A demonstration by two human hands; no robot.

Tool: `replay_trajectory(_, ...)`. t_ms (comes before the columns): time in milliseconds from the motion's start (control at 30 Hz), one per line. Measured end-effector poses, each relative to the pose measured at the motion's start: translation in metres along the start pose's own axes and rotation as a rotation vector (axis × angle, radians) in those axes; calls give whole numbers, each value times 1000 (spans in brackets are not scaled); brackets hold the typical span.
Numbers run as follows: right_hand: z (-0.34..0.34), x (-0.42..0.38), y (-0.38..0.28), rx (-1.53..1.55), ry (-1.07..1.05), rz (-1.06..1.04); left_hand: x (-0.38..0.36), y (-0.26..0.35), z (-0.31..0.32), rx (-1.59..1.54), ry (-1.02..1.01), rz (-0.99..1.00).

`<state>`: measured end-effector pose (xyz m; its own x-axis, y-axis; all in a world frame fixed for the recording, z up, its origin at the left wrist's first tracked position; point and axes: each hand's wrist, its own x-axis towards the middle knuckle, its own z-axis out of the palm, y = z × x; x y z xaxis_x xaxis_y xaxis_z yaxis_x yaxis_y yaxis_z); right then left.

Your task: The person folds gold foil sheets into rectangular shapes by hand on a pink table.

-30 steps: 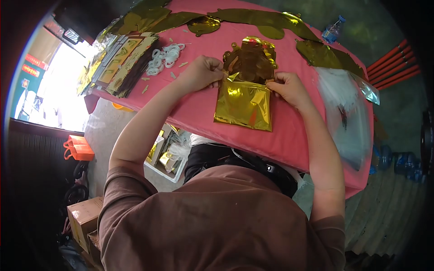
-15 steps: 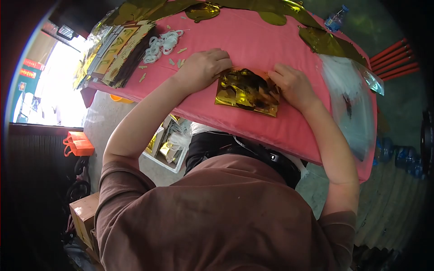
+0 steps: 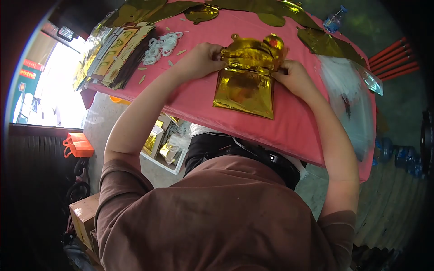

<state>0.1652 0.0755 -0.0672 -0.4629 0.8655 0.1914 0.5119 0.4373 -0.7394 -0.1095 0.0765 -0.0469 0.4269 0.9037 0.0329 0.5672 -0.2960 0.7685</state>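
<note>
A shiny gold foil piece [image 3: 244, 92] lies on the pink tablecloth [image 3: 194, 106] in front of me, its near part flat and squarish, its far part raised and crumpled with a rounded end at the upper right. My left hand [image 3: 202, 61] pinches the foil's left edge between thumb and fingers. On the opposite side my right hand [image 3: 294, 77] is closed on the foil's right edge, its fingertips partly hidden.
Stacked printed cards [image 3: 122, 54] and coiled white strings [image 3: 162, 46] lie at the left. Flat gold foil pieces [image 3: 201, 13] line the far edge. Clear plastic bags [image 3: 348, 104] cover the right side, and a bottle [image 3: 334, 19] stands beyond. Below is a white box [image 3: 169, 168].
The foil's far part has opened out and risen away from me, showing its rounded end. My left hand has shifted slightly left, and my right hand has turned at the right edge.
</note>
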Motion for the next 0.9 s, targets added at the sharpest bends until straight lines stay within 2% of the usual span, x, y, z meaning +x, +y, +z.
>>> replay_trajectory(33,-2,2,3,86,-72,98,6,-4,-3,2,1,2)
replay_trajectory(67,-5,2,6,86,-71,97,12,-10,-8,53,-65,-19)
replay_trajectory(133,-13,5,-17,250,-125,381,20,-16,-11,106,-131,-39)
replay_trajectory(200,-10,9,-24,260,-97,396,25,-17,-11,9,-168,-108)
replay_trajectory(333,-2,14,-11,291,-51,391,30,-16,-13,-8,-220,-88)
replay_trajectory(400,-1,17,-3,257,-63,398,31,-10,-14,-26,-245,-167)
replay_trajectory(500,-2,18,-2,227,-78,426,31,1,-14,-117,-209,-222)
replay_trajectory(667,-3,13,-7,197,-79,456,33,-28,-2,-100,-142,-68)
replay_trajectory(733,3,8,-1,182,-3,263,27,-20,0,-74,-97,-4)
replay_trajectory(767,7,5,2,183,-4,265,20,-17,1,8,-37,41)
replay_trajectory(833,12,1,4,36,105,-79,10,-10,6,89,22,87)
replay_trajectory(867,12,-2,5,36,104,-77,7,-10,9,180,116,233)
replay_trajectory(900,12,-6,2,-146,114,-159,3,-9,11,270,211,378)
